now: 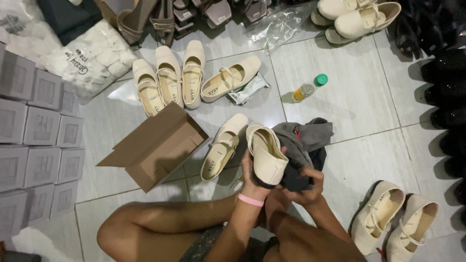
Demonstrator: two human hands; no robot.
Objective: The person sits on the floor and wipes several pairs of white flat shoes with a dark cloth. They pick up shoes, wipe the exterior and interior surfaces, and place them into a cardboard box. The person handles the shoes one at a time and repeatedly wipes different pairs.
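My left hand (251, 180), with a pink band on the wrist, grips a cream strap shoe (264, 153) by its heel, toe pointing away from me. My right hand (307, 187) is closed on a dark grey cloth (302, 145) pressed against the shoe's side. The matching cream shoe (224, 147) lies on the tiled floor just left of the held one. I sit on the floor with bare knees drawn up beneath my hands.
An open brown cardboard box (155, 145) lies at the left. Stacked grey boxes (36, 131) line the left edge. More cream shoes (182, 77) lie ahead, a pair (393, 223) at lower right. A small green-capped bottle (309, 88) and dark shoes (446, 97) lie to the right.
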